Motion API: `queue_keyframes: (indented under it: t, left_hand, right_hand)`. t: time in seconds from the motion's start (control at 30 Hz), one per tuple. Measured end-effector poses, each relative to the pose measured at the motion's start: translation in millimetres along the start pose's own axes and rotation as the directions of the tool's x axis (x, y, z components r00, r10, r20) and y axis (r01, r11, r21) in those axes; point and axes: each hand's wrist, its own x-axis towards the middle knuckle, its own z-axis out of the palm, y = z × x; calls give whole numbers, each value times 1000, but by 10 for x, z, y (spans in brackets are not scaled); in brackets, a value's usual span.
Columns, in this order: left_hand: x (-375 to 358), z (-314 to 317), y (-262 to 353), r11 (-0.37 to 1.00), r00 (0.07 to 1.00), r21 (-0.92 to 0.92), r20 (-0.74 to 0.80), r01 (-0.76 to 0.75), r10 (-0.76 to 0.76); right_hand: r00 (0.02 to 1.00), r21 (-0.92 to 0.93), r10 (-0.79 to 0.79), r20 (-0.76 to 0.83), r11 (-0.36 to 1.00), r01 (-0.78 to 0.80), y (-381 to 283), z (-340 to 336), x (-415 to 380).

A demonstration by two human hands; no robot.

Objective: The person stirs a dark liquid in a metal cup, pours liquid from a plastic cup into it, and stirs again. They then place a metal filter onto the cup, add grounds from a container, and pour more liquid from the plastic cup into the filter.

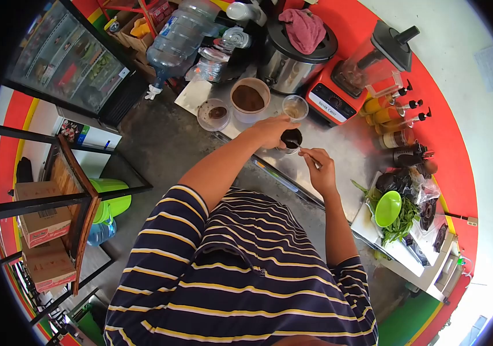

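My left hand (272, 131) is closed around a small cup (290, 147) near the counter's front edge. Dark contents show inside the cup. My right hand (320, 168) pinches the handle of a spoon (298, 146), whose other end dips into the cup. Just beyond my left hand stands a clear plastic cup (295, 107). A round tub of brown powder (250, 99) is farther to the left, and beside it sits a smaller clear container (213, 115) with some dark powder.
A red blender (334, 97) and a steel urn (285, 66) with a pink cloth (304, 30) stand at the back. Pump bottles (393, 112) line the red wall. A green bowl (388, 209) and leafy greens (402, 225) lie at the right. Left are a glass-door fridge (73, 63) and boxes (44, 213).
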Motion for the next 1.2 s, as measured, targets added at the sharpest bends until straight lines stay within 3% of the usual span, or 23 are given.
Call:
queue_keyframes:
  t: [0.07, 0.1, 0.17, 0.27, 0.4, 0.47, 0.57, 0.73, 0.9, 0.97, 1.2]
  left_hand:
    - [-48, 94, -39, 990, 941, -2, -313, -138, 130]
    - [-246, 51, -34, 994, 951, 31, -287, -107, 112]
    - [-387, 7, 192, 997, 938, -75, -346, -25, -2]
    - [-341, 187, 190, 998, 916, -57, -401, 0, -23]
    - [-330, 245, 281, 996, 904, -80, -420, 46, -75]
    - [-298, 295, 260, 994, 886, -96, -454, 55, -93]
    - [-315, 303, 225, 993, 871, -109, -483, 34, -83]
    - [-341, 224, 308, 993, 889, -96, -446, 66, -102]
    - [-334, 219, 345, 991, 880, -97, -458, 95, -129]
    - [-325, 233, 326, 986, 888, -123, -433, 114, -156]
    - [-360, 186, 346, 982, 908, -133, -378, 137, -179]
  right_hand:
    - [992, 109, 25, -123, 994, -11, 10, 20, 47]
    - [990, 159, 32, -136, 987, -10, -10, 186, 39]
    - [972, 237, 126, -197, 968, -77, -38, 174, 58]
    - [948, 262, 191, -256, 957, -122, -37, 257, 78]
    - [930, 335, 217, -297, 936, -111, 133, 453, 70]
    - [959, 400, 143, -243, 916, -36, 103, 475, 30]
    - [989, 357, 65, -130, 934, -14, 64, 386, 13]
    - [969, 547, 214, -121, 829, -115, 125, 214, 108]
    - [958, 607, 282, -50, 770, -195, 137, 241, 221]
    - [944, 699, 331, 3, 674, -239, 141, 310, 195]
    - [936, 621, 347, 59, 721, -306, 57, 50, 257]
